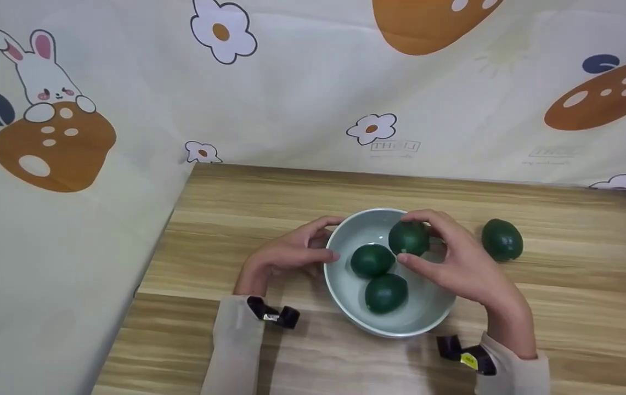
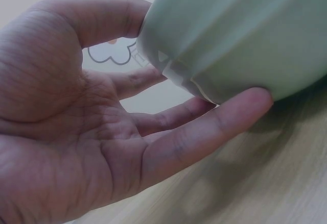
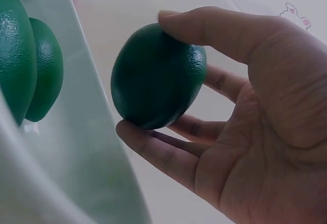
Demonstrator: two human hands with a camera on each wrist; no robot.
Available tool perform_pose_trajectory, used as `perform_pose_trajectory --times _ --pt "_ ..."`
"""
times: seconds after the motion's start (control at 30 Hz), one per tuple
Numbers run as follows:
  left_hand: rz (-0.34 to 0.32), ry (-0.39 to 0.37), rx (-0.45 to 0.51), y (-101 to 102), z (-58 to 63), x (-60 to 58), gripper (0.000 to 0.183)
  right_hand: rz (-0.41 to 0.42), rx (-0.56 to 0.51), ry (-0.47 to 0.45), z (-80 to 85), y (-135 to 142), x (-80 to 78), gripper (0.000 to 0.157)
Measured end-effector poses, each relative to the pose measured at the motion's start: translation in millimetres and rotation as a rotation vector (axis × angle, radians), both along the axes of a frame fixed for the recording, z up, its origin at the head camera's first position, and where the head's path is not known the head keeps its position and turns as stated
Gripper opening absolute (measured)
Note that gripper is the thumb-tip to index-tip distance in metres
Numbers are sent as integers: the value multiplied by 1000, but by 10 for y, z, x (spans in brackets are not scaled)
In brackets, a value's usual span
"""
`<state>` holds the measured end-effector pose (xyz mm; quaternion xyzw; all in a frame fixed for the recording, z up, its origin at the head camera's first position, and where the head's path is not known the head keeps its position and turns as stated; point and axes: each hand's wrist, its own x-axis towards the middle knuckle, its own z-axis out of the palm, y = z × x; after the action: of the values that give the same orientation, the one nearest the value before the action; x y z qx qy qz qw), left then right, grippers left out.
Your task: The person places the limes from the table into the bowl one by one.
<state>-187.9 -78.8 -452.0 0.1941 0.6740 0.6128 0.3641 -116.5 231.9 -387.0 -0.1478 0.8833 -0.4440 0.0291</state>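
A pale green bowl (image 1: 340, 299) stands on the table with two dark green limes, one (image 1: 372, 261) against the other (image 1: 387, 293), inside it. My left hand (image 1: 296, 249) holds the bowl's left side, thumb at the rim; in the left wrist view its fingers (image 2: 240, 112) touch the ribbed outer wall low down. My right hand (image 1: 463, 263) pinches another lime (image 3: 158, 76) between thumb and fingers. From the head view this lime appears over the back right of the bowl; in the right wrist view it is held clear of the bowl's wall.
One more lime (image 1: 502, 240) lies on the wood-grain table (image 1: 581, 296), right of the bowl and behind my right wrist. A printed cloth (image 1: 302, 93) with rabbits, flowers and orange fruit shapes rises along the table's back and left edges.
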Motion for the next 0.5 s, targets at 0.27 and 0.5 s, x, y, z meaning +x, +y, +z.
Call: perform_pose_trajectory --times 0.27,0.5 --pt "29 -10 -6 20 -8 5 74 8 73 46 18 -22 17 55" --pt "34 -10 -9 20 -1 11 72 22 110 58 51 -54 38 56"
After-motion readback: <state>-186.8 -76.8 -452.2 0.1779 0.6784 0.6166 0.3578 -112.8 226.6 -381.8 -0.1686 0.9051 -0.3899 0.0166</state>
